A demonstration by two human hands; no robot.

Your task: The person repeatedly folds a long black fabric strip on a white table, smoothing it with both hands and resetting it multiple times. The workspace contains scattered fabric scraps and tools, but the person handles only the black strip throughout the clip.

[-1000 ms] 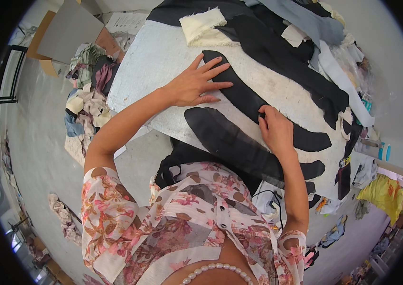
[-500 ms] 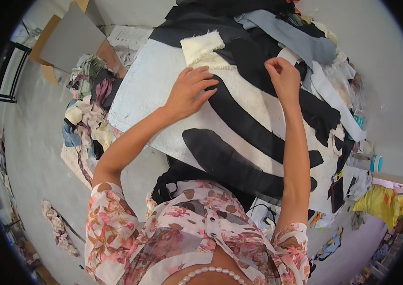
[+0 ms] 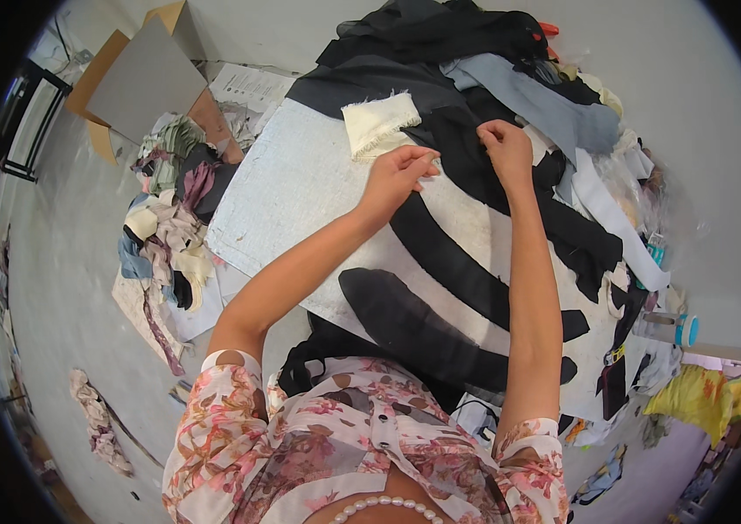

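Note:
Just below a cream cloth piece point(image 3: 377, 122) with frayed edges, my left hand point(image 3: 395, 182) has its thumb and fingertips pressed together over the upper end of a curved black fabric strip point(image 3: 458, 260). To its right, my right hand point(image 3: 508, 157) is raised in a pinch above dark cloth. Whatever is between the fingertips of either hand is too small to make out. A second, wider black fabric piece point(image 3: 414, 316) lies nearer to me, partly under my right forearm. Both black pieces rest on the pale work table point(image 3: 270, 179).
Black cloth point(image 3: 440, 39) is heaped at the far side, with a grey-blue piece point(image 3: 536, 98) over it. A white strip point(image 3: 615, 218) runs along the right. Fabric scraps point(image 3: 161, 236) and a cardboard box point(image 3: 144, 74) stand left. A yellow bag point(image 3: 693, 397) lies lower right.
My left hand has moved right, from lying spread on the strip's end to a pinch. My right hand has shifted slightly left, still pinched. The whole view has shifted a little.

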